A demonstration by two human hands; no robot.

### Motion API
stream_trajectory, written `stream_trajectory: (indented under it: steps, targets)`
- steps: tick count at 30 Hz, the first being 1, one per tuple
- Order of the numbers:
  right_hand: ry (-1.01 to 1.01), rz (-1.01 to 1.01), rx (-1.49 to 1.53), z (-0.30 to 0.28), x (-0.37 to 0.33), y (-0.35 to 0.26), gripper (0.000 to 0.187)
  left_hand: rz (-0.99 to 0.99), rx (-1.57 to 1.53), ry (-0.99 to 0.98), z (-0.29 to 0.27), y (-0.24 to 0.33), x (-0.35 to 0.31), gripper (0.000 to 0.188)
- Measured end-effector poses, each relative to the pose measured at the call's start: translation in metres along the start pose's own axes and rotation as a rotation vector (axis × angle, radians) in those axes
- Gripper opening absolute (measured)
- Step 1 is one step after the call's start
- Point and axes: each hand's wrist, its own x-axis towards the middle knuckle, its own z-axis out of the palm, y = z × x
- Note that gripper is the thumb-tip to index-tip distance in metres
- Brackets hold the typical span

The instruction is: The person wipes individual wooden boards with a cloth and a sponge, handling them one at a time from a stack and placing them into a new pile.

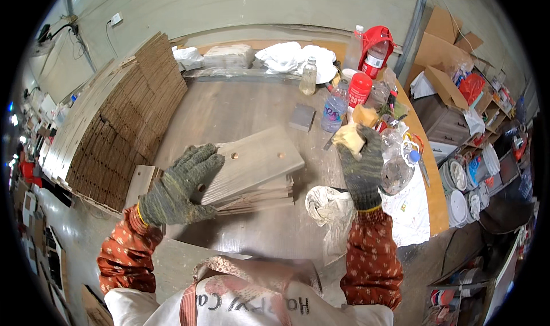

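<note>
My left hand (186,185), in a dark grey-green knitted glove, lies against the left end of the top wooden board (258,160). Its fingers are stretched out and the thumb is apart. This pale board has drilled holes and rests askew on a small stack of similar boards (269,197). Over at the right, my right hand (362,171), gloved alike, grips a pale yellow sponge (349,140). A crumpled white rag (329,208) lies just left of my right wrist. Beyond the boards is a small grey block (302,117).
A tall stack of drilled boards (120,114) stands at the left. Bottles, including a water bottle (334,105), a red can (360,89) and a clear jug (398,171), crowd the table's right side. White bags (286,57) lie along the back. Cartons (441,51) stand far right.
</note>
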Motion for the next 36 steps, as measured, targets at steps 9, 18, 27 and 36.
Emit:
stream_trajectory:
  steps: [9, 18, 27, 36]
  targets:
    - [-0.226, -0.019, 0.236, 0.013, -0.046, -0.057, 0.051, -0.034, 0.326, -0.087, 0.003, 0.006, 0.051, 0.103]
    - [-0.452, -0.258, 0.083, 0.000, -0.035, -0.100, 0.039, 0.183, 0.188, -0.152, 0.020, -0.007, 0.072, 0.099]
    - [-0.386, -0.289, 0.086, 0.004, 0.009, -0.078, 0.040, 0.250, 0.194, -0.099, 0.001, -0.018, 0.069, 0.097]
    - [-0.898, -0.219, -0.038, 0.038, 0.031, -0.118, 0.044, -0.098, 0.213, 0.137, 0.030, -0.037, 0.048, 0.043]
